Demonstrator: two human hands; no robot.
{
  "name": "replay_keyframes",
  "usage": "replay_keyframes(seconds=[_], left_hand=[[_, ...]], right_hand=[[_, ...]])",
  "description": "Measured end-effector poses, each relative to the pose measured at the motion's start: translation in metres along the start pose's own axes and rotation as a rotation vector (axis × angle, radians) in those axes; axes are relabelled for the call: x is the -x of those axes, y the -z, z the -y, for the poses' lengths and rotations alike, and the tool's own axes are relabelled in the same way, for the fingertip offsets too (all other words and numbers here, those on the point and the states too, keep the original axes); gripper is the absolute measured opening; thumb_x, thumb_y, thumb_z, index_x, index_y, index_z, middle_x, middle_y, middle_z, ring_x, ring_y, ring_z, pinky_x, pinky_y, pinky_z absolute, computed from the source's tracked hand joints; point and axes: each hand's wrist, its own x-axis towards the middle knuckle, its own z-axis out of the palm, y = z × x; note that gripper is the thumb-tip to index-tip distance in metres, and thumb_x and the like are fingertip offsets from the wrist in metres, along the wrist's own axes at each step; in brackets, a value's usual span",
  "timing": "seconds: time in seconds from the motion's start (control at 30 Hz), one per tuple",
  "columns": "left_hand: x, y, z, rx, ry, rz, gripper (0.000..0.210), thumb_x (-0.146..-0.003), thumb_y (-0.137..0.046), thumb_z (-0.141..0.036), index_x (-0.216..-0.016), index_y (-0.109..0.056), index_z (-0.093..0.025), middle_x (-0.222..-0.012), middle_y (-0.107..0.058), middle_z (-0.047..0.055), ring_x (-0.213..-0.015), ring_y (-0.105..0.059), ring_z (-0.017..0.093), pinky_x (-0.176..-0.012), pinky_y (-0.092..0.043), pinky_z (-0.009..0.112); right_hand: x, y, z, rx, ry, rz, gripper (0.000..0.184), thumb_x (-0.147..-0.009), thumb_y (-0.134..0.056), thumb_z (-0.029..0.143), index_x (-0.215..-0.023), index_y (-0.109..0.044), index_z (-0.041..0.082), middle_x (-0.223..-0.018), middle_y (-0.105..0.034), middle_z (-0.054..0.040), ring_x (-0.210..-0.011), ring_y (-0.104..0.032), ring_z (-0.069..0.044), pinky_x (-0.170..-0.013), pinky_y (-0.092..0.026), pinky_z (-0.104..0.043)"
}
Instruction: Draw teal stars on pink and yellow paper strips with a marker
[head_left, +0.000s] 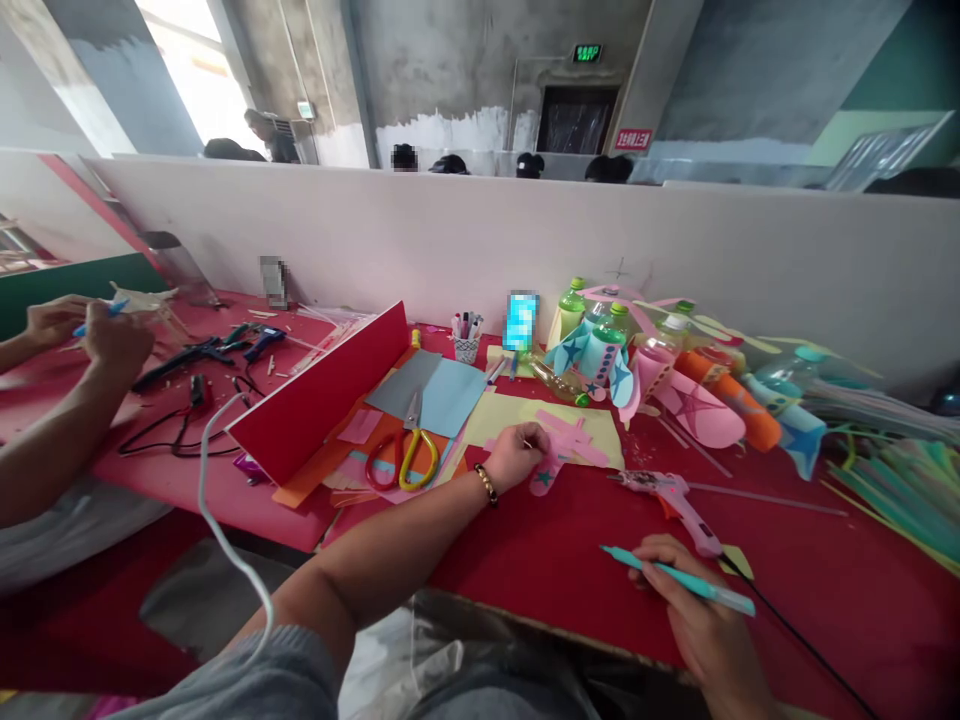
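My right hand (701, 610) holds a teal marker pen (694, 580), its tip pointing left above the red table. My left hand (516, 455), with a beaded bracelet at the wrist, is closed, its fingertips curled down at the edge of some pink paper cutouts (577, 438). These lie on a pale yellow sheet (495, 412). One pink cutout (545, 480) beside the fingers carries a dark teal star. What the fingertips pinch is partly hidden. Between my hands and to the right lies a pink glue gun (671, 495) with a black cord.
Scissors (405, 455) with red and yellow handles rest on coloured paper. Decorated bottle planes (660, 370), a pen cup (466, 342) and a phone (520, 320) stand at the back. A red divider (322, 400) separates a co-worker's hands (112, 335) on the left. Coloured strips (900, 490) lie right.
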Motion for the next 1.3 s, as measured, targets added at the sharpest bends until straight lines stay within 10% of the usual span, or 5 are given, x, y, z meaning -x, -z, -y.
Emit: replay_keyframes(seconds=[0.43, 0.8, 1.07, 1.3], left_hand=[[-0.001, 0.012, -0.02, 0.606, 0.257, 0.249, 0.02, -0.058, -0.056, -0.012, -0.059, -0.037, -0.018, -0.053, -0.04, -0.003, -0.054, -0.045, 0.01, -0.06, -0.042, 0.025], [0.0, 0.02, -0.016, 0.63, 0.199, 0.293, 0.026, -0.069, -0.062, -0.013, -0.055, -0.041, -0.017, -0.058, -0.049, 0.0, -0.058, -0.049, 0.011, -0.055, -0.04, 0.023], [-0.003, 0.025, -0.004, 0.546, 0.212, 0.303, 0.026, -0.095, -0.056, -0.036, -0.106, -0.059, -0.012, -0.094, -0.062, 0.004, -0.075, -0.061, 0.012, -0.067, -0.054, 0.027], [-0.003, 0.025, -0.008, 0.493, 0.199, 0.324, 0.025, -0.095, -0.056, -0.036, -0.103, -0.06, -0.012, -0.091, -0.062, 0.003, -0.073, -0.06, 0.011, -0.065, -0.053, 0.027]], right_hand=[[-0.008, -0.012, 0.011, -0.094, -0.093, 0.005, 0.027, -0.073, -0.074, 0.045, -0.082, -0.069, 0.02, -0.073, -0.066, -0.0026, -0.068, -0.061, -0.016, -0.06, -0.048, -0.025], [-0.009, -0.018, 0.017, -0.114, -0.075, 0.005, 0.034, -0.076, -0.069, 0.05, -0.081, -0.069, 0.016, -0.064, -0.067, -0.0043, -0.06, -0.06, -0.016, -0.056, -0.044, -0.028], [-0.009, -0.021, 0.019, -0.159, -0.084, -0.024, 0.043, -0.072, -0.071, 0.057, -0.079, -0.068, 0.015, -0.059, -0.066, -0.005, -0.054, -0.059, -0.015, -0.052, -0.042, -0.026], [-0.009, -0.022, 0.02, -0.181, -0.088, -0.029, 0.042, -0.074, -0.071, 0.055, -0.08, -0.067, 0.014, -0.056, -0.065, -0.005, -0.054, -0.06, -0.015, -0.049, -0.041, -0.025]])
